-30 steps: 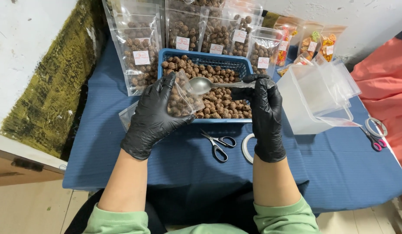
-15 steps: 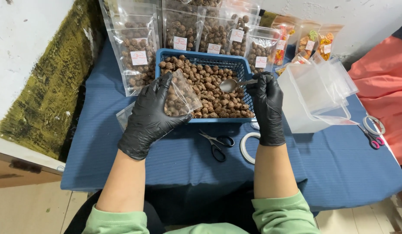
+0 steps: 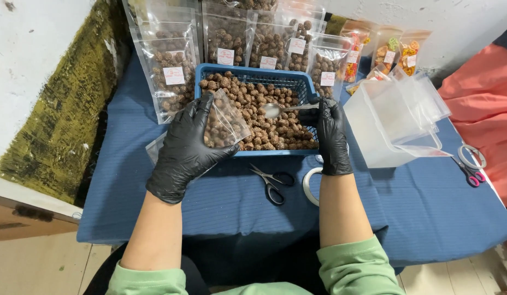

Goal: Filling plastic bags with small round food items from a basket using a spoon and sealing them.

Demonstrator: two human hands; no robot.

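Your left hand [image 3: 188,147] grips the half-full bag [image 3: 225,121] over the basket [image 3: 253,74]; your right hand [image 3: 331,134] clasps the spoon [image 3: 275,110], empty above the basket; scoop next, then tip into the bag

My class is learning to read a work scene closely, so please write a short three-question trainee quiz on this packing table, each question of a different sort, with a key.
1. True or false: the left hand holds a clear pouch partly filled with brown balls.
2. Which tool does the right hand hold over the blue basket?
A. metal spoon
B. black scissors
C. tape roll
3. Fill in: the pink-handled scissors lie on the blue cloth to the ____ of the stacked clear tubs.

Key: 1 true; 2 A; 3 right.
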